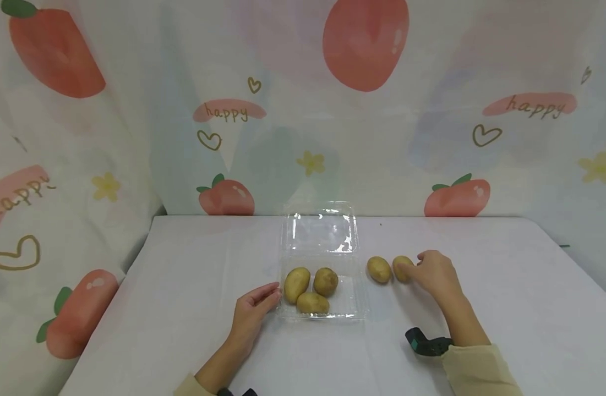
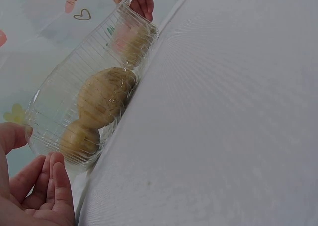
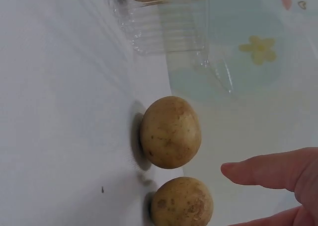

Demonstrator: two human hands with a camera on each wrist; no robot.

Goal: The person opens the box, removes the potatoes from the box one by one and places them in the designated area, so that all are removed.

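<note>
A clear plastic clamshell container [image 1: 349,297] stands on the table with its lid [image 1: 322,234] raised at the back. Inside lie three potatoes: a long one [image 1: 297,285] at the left, a round one [image 1: 326,282] and one at the front [image 1: 313,303]. My left hand [image 1: 253,311] holds the container's left edge, thumb at the rim and fingers lower on the side. To the container's right sit two more potatoes, the nearer-in one [image 3: 171,132] and the outer one [image 3: 182,202]. My right hand [image 1: 435,272] is beside the outer potato, its fingers spread and apart from it in the right wrist view.
A white cloth covers the table [image 1: 194,258]. Behind and at the left hangs a patterned curtain [image 1: 283,55] with fruit and hearts. A dark wrist device [image 1: 429,344] sticks out from the right sleeve [image 1: 478,368].
</note>
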